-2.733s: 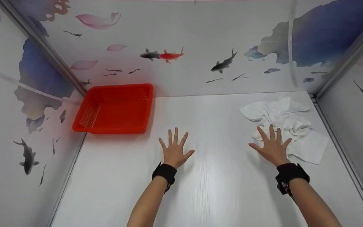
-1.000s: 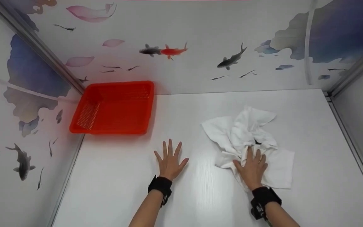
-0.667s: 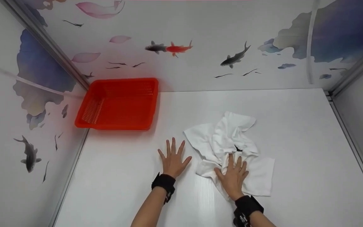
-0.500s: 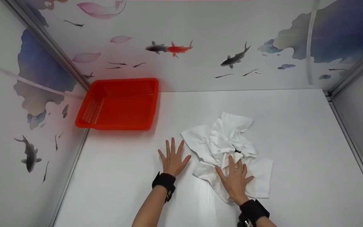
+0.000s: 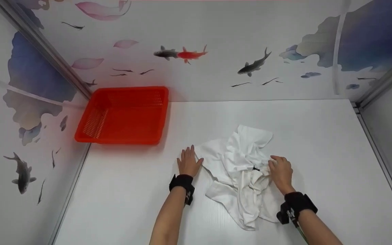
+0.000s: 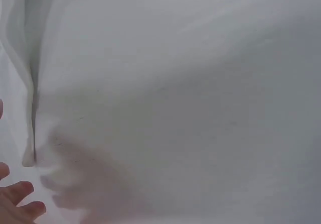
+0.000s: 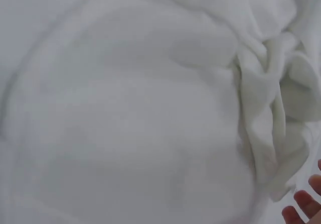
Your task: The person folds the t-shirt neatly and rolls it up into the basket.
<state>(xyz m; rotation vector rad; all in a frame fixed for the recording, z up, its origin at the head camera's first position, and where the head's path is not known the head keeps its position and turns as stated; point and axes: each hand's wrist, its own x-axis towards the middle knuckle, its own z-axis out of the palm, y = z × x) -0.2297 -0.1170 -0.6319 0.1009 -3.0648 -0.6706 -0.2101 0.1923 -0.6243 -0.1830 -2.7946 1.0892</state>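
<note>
A crumpled white cloth (image 5: 240,160), perhaps a garment, lies on the white table (image 5: 124,197) between my hands. A small dark patch shows among its folds. My left hand (image 5: 188,162) is at its left edge, palm down, fingers fairly straight and close together. To the right, my right hand (image 5: 281,173) has loosely bent fingers at the cloth's edge; whether they touch it is unclear. In the left wrist view, fingertips (image 6: 22,191) sit just below a hem. The right wrist view shows spread fingertips (image 7: 303,200) by bunched folds, with nothing seen between them.
A red plastic basket (image 5: 128,119) with slotted sides stands at the back left corner. Walls printed with fish (image 5: 254,64) and petals enclose the table at the back and both sides. Each wrist wears a black strap (image 5: 299,204).
The cloth came from the back right to the middle under my right hand. That hand has since shifted right to its edge; the right flap no longer lies spread. The left fingers have drawn together.
</note>
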